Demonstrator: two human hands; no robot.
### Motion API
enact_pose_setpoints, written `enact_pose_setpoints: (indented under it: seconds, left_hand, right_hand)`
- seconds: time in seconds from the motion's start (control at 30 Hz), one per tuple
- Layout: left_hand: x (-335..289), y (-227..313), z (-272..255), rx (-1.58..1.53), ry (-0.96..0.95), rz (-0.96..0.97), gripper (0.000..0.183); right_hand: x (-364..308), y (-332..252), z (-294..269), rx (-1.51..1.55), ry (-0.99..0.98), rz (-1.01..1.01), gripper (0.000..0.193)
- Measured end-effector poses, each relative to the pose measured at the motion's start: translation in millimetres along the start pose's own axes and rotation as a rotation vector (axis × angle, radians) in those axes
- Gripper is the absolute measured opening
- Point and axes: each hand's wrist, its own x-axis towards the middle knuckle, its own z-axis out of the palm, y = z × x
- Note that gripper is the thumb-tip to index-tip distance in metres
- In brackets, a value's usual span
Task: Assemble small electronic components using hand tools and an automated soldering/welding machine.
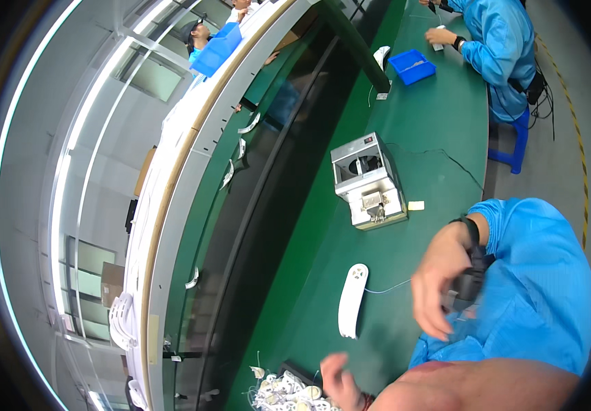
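My left hand [342, 385], smeared by motion at the lower edge, is beside a heap of small white plastic parts with thin wires [285, 396]; whether it grips one cannot be told. My right hand [438, 288] hangs over the near right of the green table, its fingers loosely bent and slightly apart, with nothing visible in them. A black strapped device [470, 284] sits at that wrist below the blue sleeve. Between the hands and beyond them lies a long, curved white plastic housing [352, 301], its round end pierced with holes. A thin pale wire runs from it toward my right hand.
A grey metal box machine [369, 181] with a fan-like opening stands mid-table, its black cable trailing right. Near it lies a yellowish label [416, 205]. Farther off are a blue bin [412, 66] and a co-worker in blue [501, 55]. A dark belt [268, 198] runs along the left.
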Motion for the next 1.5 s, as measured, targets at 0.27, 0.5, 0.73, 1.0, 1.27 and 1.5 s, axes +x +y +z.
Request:
enact_pose_setpoints:
  seconds: [0.27,0.5,0.73,1.0,1.27,1.5]
  left_hand:
    - [82.9,-28.9,46.6,0.528,-0.020,-0.186,0.055]
    - [109.8,-38.8,46.5,0.281,0.022,-0.376,0.043]
    - [97.1,-38.6,79.3,0.510,-0.228,-0.400,0.063]
    - [99.8,-33.1,108.9,0.808,-0.152,-0.310,0.056]
    - [98.7,-25.2,102.0,0.796,-0.232,-0.202,0.055]
    - [102.7,-18.8,106.1,0.730,-0.380,-0.130,0.053]
  right_hand:
    - [-28.3,67.1,-20.3,-0.412,0.736,0.540,0.027]
    - [-26.2,82.9,-28.6,-0.332,0.854,0.689,0.029]
    - [-38.6,88.7,-36.3,-0.479,1.010,0.737,0.036]
    - [-43.1,94.8,-35.0,-0.430,1.072,0.734,0.034]
    - [-34.9,85.9,-32.3,-0.409,1.100,0.654,0.032]
    - [-37.3,88.4,-37.6,-0.369,1.119,0.692,0.035]
